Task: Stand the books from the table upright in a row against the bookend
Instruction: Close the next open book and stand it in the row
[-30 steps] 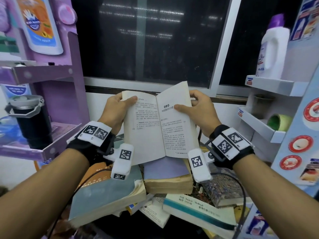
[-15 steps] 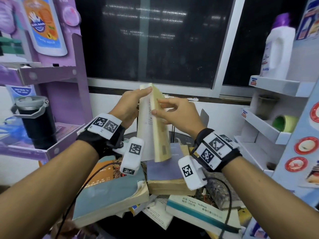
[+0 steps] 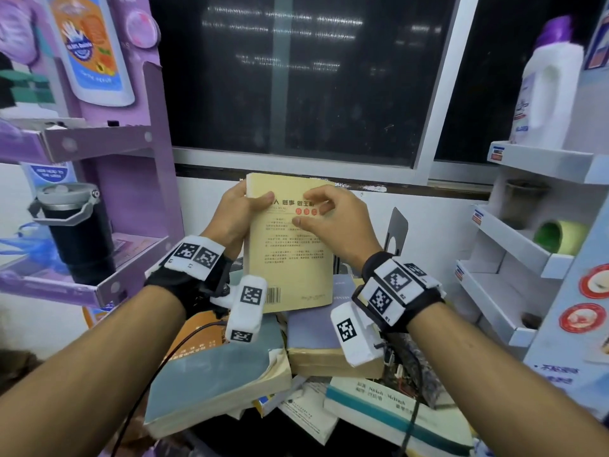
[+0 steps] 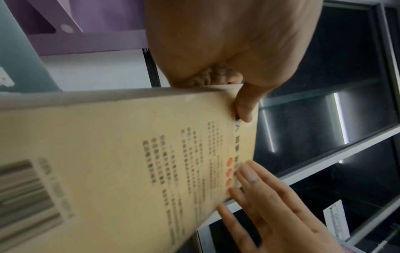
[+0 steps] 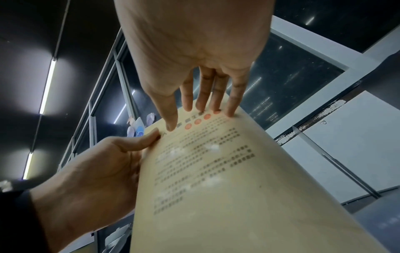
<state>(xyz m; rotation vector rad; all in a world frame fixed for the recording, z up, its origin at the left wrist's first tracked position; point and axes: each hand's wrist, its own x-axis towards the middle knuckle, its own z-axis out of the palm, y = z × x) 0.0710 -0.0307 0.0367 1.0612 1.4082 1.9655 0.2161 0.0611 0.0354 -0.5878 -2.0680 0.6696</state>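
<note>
A thin tan book (image 3: 290,258) is held closed and upright above the pile, its back cover with barcode facing me. My left hand (image 3: 242,209) grips its left edge, thumb on the cover (image 4: 129,154). My right hand (image 3: 324,209) touches the upper right of the cover (image 5: 216,171) with nearly straight fingertips (image 5: 232,109) and does not grasp it. A dark metal bookend (image 3: 397,232) stands behind and to the right of the book. Below lie a grey-blue book (image 3: 214,367), a lavender book (image 3: 313,328) and a white-and-teal book (image 3: 389,413) in a loose heap.
A purple shelf unit (image 3: 108,278) at the left carries a black flask (image 3: 75,232). A white shelf unit (image 3: 514,245) at the right holds a green tape roll (image 3: 557,235) and a detergent bottle (image 3: 547,84). A dark window (image 3: 296,77) fills the back wall.
The book was open in both hands a second ago and has been folded shut. My right hand let go of the right page and now rests its fingertips on the back cover.
</note>
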